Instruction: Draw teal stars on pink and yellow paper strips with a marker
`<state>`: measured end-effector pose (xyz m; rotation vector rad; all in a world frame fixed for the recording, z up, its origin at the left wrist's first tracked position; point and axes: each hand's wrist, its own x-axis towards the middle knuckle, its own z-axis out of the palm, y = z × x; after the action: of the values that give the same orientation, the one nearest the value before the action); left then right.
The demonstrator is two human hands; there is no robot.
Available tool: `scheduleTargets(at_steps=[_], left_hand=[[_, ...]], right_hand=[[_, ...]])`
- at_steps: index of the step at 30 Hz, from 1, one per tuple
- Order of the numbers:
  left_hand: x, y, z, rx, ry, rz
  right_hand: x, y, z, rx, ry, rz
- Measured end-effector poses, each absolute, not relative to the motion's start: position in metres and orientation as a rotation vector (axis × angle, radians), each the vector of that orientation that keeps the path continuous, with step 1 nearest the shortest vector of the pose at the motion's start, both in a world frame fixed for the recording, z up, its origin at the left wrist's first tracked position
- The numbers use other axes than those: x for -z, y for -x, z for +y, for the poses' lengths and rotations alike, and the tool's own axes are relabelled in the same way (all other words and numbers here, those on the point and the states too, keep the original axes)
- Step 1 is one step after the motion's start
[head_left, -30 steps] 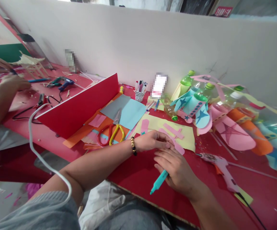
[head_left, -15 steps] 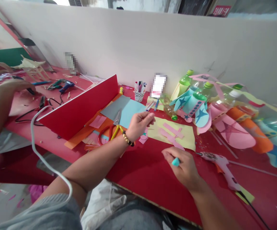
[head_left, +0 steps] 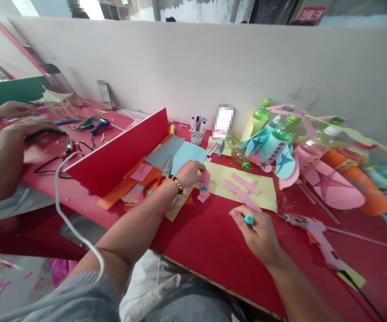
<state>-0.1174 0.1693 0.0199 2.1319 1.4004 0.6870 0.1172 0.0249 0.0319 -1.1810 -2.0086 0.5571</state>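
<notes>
A crafter's two hands work well apart above a red surface point(head_left: 193, 241), where a second earlier they met in front of the body. The left hand point(head_left: 191, 173), a beaded bracelet point(head_left: 177, 184) at its wrist, has moved away to the upper end of a pink paper strip point(head_left: 205, 177) bearing a teal star point(head_left: 204, 188). Its fingers are curled narrow; whether they pinch the paper cannot be told. The strip lies at the left end of a yellow sheet point(head_left: 267, 193), near other pink cutouts point(head_left: 245, 182).

The right hand point(head_left: 259, 235) is closed around a teal marker point(head_left: 249, 219), held just below the sheet. One second ago the marker pointed down and to the left, its length in view; now only one end shows, facing the camera.

The left forearm has come across the scissors point(head_left: 168, 166), covering most of the handles that were plain to see a second before; the blades remain visible. A pink glue gun point(head_left: 314, 229) lies where it was, right of the right hand, and the paper-wrapped bottles point(head_left: 282, 145) stay lined up along the wall. Beyond the red divider point(head_left: 123, 154), a co-worker's hands point(head_left: 15, 109) hover over the neighboring workspace.
</notes>
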Motion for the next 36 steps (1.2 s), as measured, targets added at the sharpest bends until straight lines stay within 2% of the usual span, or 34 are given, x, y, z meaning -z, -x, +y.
scheduleTargets(at_steps=[5, 16, 24, 31, 36], left_hand=[[-0.020, 0.117, 0.171, -0.652, -2.137, 1.371], [-0.020, 0.113, 0.169, -0.862, -2.117, 1.489], [-0.022, 0.104, 0.164, -0.883, -2.236, 1.544], [-0.053, 0.052, 0.165, -0.549, -2.510, 1.256], [-0.046, 0.002, 0.196, -0.238, -2.629, 1.123]], right_hand=[[-0.031, -0.113, 0.023, -0.589, 1.121, -2.041], [-0.025, -0.113, 0.023, -0.631, 1.096, -2.080], [-0.020, -0.112, 0.025, -0.641, 1.080, -2.109], [-0.020, -0.112, 0.027, -0.685, 1.053, -2.066], [-0.020, -0.109, 0.026, -0.703, 0.973, -2.073]])
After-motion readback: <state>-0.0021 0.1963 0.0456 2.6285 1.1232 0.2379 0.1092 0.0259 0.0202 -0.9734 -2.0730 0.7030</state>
